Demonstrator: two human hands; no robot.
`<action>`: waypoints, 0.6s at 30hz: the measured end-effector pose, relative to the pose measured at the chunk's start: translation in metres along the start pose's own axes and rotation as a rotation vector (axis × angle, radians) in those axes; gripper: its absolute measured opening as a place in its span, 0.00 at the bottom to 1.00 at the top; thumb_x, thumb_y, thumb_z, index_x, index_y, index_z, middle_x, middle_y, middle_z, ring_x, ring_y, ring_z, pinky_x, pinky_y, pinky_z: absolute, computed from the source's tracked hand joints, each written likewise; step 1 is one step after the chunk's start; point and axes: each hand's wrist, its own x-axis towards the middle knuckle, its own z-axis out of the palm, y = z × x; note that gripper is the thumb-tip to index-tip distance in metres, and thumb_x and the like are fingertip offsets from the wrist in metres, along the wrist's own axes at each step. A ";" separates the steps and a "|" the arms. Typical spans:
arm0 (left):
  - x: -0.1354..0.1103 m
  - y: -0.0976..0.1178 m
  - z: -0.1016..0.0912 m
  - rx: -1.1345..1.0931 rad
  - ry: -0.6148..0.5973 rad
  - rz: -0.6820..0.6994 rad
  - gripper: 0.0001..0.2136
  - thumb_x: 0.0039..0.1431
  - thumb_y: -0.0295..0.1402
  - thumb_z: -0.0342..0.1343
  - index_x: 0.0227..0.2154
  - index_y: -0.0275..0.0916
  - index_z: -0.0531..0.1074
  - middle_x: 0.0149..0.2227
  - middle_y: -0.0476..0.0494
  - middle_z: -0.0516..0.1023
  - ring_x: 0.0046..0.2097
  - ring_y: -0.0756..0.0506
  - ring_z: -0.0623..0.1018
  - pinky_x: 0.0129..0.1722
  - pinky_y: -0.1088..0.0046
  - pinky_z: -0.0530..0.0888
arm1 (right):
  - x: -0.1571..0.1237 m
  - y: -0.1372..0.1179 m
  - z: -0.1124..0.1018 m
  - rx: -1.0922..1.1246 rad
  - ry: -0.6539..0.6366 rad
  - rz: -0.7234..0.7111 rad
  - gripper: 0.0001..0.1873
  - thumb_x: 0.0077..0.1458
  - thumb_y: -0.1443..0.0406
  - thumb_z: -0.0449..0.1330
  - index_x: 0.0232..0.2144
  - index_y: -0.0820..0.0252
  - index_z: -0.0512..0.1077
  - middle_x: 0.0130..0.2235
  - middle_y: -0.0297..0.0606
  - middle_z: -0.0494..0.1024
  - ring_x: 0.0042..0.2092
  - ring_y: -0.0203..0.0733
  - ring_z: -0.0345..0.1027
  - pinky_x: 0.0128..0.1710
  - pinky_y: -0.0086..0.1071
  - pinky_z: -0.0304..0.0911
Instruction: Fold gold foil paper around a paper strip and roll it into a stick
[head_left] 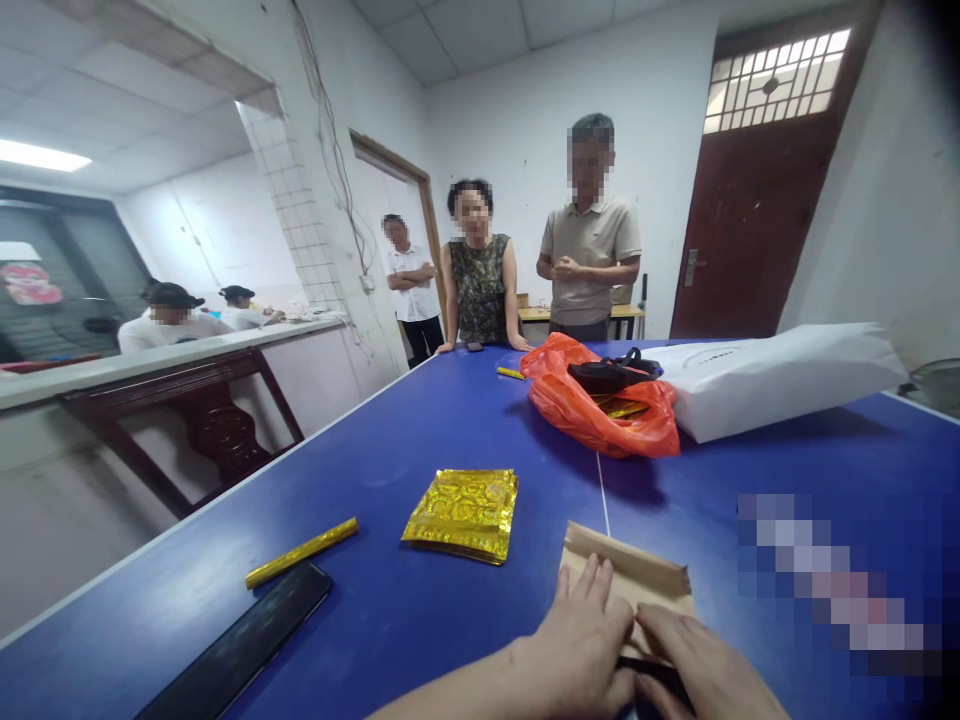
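1. Here we press our left hand (pixel 589 625), fingers outstretched, on the brown paper (pixel 645 568), seemingly to keep it flat.
2. Our right hand (pixel 694 645) curls over its right side, beside a black item (pixel 661 674); whether it grips, we cannot tell.
3. Gold packets (pixel 465 510) sit stacked left of our hands, apparently leaving working room; a gold tube (pixel 302 553) lies farther left.

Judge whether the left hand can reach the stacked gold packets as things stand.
Probably yes: the left hand rests on the brown paper nearby, and only blue tabletop shows between it and the gold packets.
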 end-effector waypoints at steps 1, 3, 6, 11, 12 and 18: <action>0.000 0.000 -0.001 -0.005 0.000 -0.001 0.24 0.55 0.41 0.48 0.52 0.32 0.57 0.62 0.26 0.40 0.62 0.33 0.39 0.56 0.45 0.44 | 0.000 0.003 0.002 -0.040 -0.006 -0.006 0.17 0.48 0.64 0.57 0.42 0.61 0.71 0.42 0.44 0.76 0.43 0.48 0.71 0.39 0.36 0.69; -0.001 0.000 -0.002 -0.010 0.001 -0.009 0.25 0.55 0.42 0.47 0.51 0.31 0.57 0.62 0.25 0.41 0.62 0.34 0.39 0.56 0.46 0.44 | -0.001 0.008 0.005 -0.096 -0.030 -0.030 0.20 0.49 0.61 0.56 0.44 0.63 0.71 0.46 0.47 0.74 0.45 0.52 0.69 0.42 0.42 0.68; -0.002 0.002 -0.002 -0.013 0.012 -0.021 0.26 0.56 0.44 0.46 0.52 0.30 0.57 0.61 0.24 0.42 0.62 0.34 0.40 0.57 0.47 0.44 | -0.002 0.010 0.005 -0.117 -0.103 -0.051 0.21 0.52 0.59 0.53 0.46 0.62 0.71 0.49 0.46 0.71 0.48 0.53 0.66 0.44 0.43 0.66; -0.002 0.003 -0.002 -0.023 0.029 -0.060 0.28 0.56 0.48 0.45 0.52 0.30 0.58 0.61 0.24 0.44 0.62 0.33 0.41 0.56 0.45 0.44 | -0.002 0.011 0.002 -0.079 -0.209 -0.016 0.23 0.55 0.58 0.50 0.52 0.59 0.66 0.53 0.43 0.65 0.53 0.53 0.60 0.48 0.47 0.61; -0.002 0.003 -0.002 -0.027 0.032 -0.065 0.28 0.56 0.49 0.44 0.51 0.30 0.59 0.61 0.25 0.44 0.62 0.33 0.41 0.56 0.45 0.44 | -0.002 0.012 0.003 -0.069 -0.222 -0.002 0.23 0.55 0.58 0.49 0.53 0.58 0.64 0.54 0.43 0.63 0.54 0.53 0.59 0.49 0.48 0.60; -0.001 0.001 -0.003 -0.035 0.022 -0.090 0.29 0.52 0.48 0.49 0.51 0.32 0.59 0.62 0.27 0.44 0.62 0.34 0.41 0.56 0.45 0.42 | -0.005 0.026 0.022 0.005 -0.226 0.060 0.24 0.55 0.64 0.49 0.55 0.50 0.60 0.57 0.38 0.60 0.57 0.51 0.54 0.52 0.51 0.55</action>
